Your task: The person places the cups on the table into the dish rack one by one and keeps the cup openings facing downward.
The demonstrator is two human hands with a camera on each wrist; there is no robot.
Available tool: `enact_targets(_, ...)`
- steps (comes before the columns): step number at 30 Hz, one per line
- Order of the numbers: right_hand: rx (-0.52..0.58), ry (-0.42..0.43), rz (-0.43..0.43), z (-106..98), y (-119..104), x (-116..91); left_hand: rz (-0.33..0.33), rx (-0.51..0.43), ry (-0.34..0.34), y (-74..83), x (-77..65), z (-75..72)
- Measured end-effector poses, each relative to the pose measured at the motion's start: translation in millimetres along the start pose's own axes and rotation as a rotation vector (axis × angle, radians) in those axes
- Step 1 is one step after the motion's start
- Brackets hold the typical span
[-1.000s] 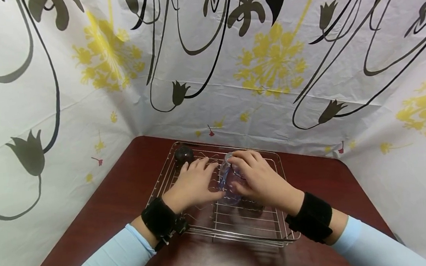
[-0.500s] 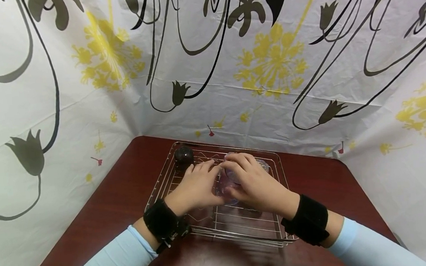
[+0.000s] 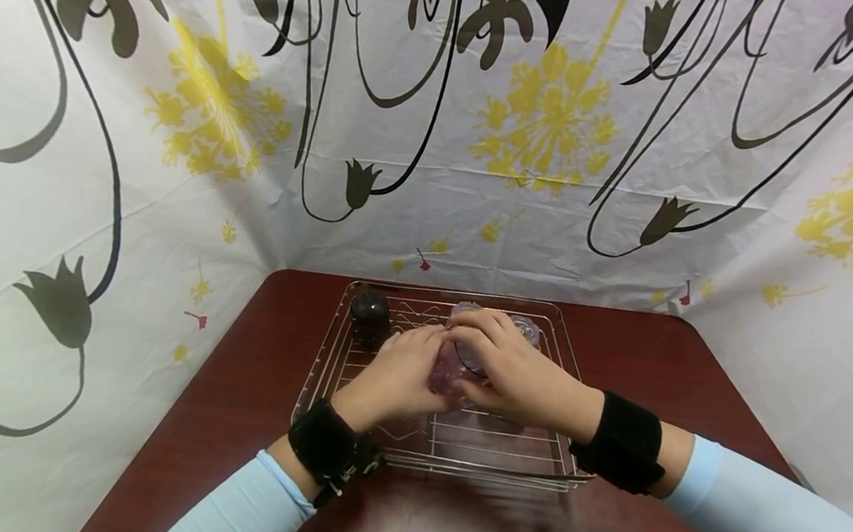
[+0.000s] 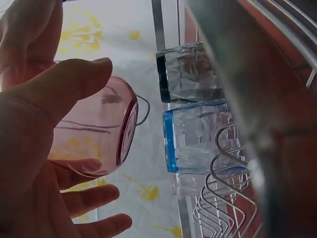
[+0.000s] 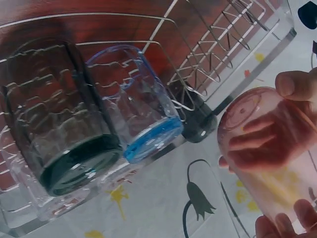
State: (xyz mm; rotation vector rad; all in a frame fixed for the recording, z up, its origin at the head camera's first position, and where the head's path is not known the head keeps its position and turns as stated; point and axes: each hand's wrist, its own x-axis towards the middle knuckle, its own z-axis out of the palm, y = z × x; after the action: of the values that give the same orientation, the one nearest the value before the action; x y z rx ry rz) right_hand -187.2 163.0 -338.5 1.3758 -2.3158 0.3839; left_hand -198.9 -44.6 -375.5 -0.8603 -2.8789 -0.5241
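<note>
Both hands hold a pink see-through drinking glass [image 3: 446, 373] between them over the wire rack. In the left wrist view the thumb of my left hand [image 3: 398, 377] lies along the pink glass [image 4: 94, 134], the fingers on its other side. My right hand [image 3: 512, 359] curves round it from the right; in the right wrist view a hand shows through the pink wall. Its round base points toward the rack. Beside it, base up, stand a blue-based glass [image 5: 153, 139] and a dark green-based glass [image 5: 81, 168].
The wire rack [image 3: 501, 448] stands on the dark red table [image 3: 631, 383]. A dark glass [image 3: 369, 316] stands at its back left corner, and a clear glass [image 3: 528, 329] stands right of the hands. A flower-patterned sheet [image 3: 420, 183] hangs close behind.
My left hand has moved right, closing in on the right hand. A bluish glass showed between the hands a second ago; now the pink one shows there, with a hand on either side.
</note>
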Motion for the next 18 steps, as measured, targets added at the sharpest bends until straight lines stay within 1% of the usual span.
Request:
enact_targets(4, 0.002, -0.011, 0.007, 0, 2, -4, 0.024, -0.032, 0.0, -1.5, 0.7, 0.8)
enact_targets(7, 0.011, -0.009, 0.023, 1, 4, -7, 0.046, -0.045, 0.018, -2.0, 1.8, -0.2)
enact_targets(11, 0.024, -0.009, 0.032, 2, 5, -9, 0.058, -0.07, 0.033, -3.5, 1.7, -1.5)
enact_targets(18, 0.03, -0.013, 0.032, 6, 8, -12, 0.056, -0.131, 0.008, -6.8, -1.6, -4.7)
